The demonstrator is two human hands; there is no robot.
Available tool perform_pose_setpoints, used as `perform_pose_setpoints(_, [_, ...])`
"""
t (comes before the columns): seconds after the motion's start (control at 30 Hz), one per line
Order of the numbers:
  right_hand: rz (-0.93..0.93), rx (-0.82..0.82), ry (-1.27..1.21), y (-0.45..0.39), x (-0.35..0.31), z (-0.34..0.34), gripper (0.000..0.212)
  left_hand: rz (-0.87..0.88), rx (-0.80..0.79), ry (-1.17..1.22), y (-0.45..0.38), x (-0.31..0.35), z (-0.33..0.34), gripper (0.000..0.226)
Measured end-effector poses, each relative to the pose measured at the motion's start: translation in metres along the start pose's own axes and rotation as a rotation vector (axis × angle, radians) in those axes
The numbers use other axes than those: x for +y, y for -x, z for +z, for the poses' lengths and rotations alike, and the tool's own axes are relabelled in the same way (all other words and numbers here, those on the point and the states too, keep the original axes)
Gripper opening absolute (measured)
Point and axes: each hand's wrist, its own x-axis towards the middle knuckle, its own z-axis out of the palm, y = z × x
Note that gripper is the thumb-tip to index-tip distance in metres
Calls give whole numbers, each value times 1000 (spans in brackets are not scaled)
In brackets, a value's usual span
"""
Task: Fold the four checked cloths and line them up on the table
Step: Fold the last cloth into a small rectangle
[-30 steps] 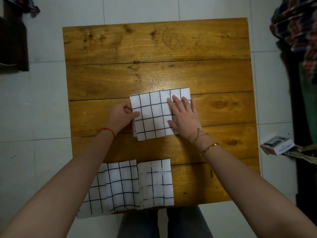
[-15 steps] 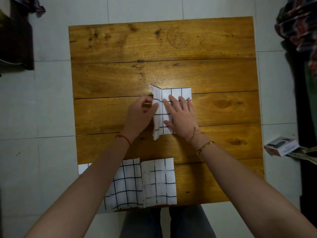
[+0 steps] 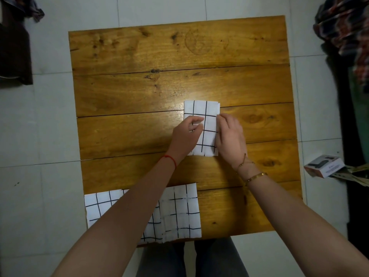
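Head view: mid-desk point(image 3: 123, 134), both hands press a narrow folded checked cloth point(image 3: 207, 108); left hand point(image 3: 186, 134) fingers curled on it, right hand point(image 3: 229, 134) flat along its edge. Two more cloths point(image 3: 179, 212) lie at the near edge. Next, likely flatten and align it.

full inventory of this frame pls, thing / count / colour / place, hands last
folded cloth: 1, white with black checks, middle of the table, under both hands
other checked cloths: at least 2, white with black checks, near edge, side by side, partly hidden by the left forearm
table: 1, brown wood planks, centre of view
small box: 1, white and dark, on the floor to the right
dark furniture: 1, upper left
patterned fabrics: count unclear, upper right
floor: pale tiles
left hand: 1, on the folded cloth's left part, red string at the wrist
right hand: 1, at its right edge, bracelets at the wrist
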Motion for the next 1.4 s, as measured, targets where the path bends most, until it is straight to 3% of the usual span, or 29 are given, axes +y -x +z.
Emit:
perform_pose_setpoints(0.1, [136, 106, -9, 7, 4, -3, 33, 78, -7, -77, 4, -5, -1, 29])
perform_pose_setpoints(0.27, [257, 32, -61, 4, 8, 3, 31, 293, 136, -512, -3, -21, -15, 45])
perform_pose_setpoints(0.43, [306, -3, -177, -5, 2, 5, 35, 243, 58, -736, -2, -31, -23, 66])
perform_pose_setpoints(0.63, [414, -12, -278, -14, -6, 8, 25, 170, 3, -972, 2, -37, -17, 89])
perform_pose_setpoints(0.87, [433, -16, -326, -20, 2, 9, 14, 176, -9, -1098, 2, -40, -12, 94])
perform_pose_setpoints(0.97, [361, 54, -231, -21, 2, 2, 10, 226, 4, -1082, 3, -39, -15, 81])
perform_pose_setpoints(1.1, [60, 111, 80, -25, -7, -6, 19, 320, 61, -1101, -7, -33, -21, 67])
perform_pose_setpoints(1.23, [-226, -41, 208, -32, -18, 1, 39, 363, 77, -1186, -24, -31, -25, 75])
perform_pose_setpoints(1.4, [-225, -264, 356, -39, -28, 14, 54, 348, 34, -1236, -35, -34, -25, 65])
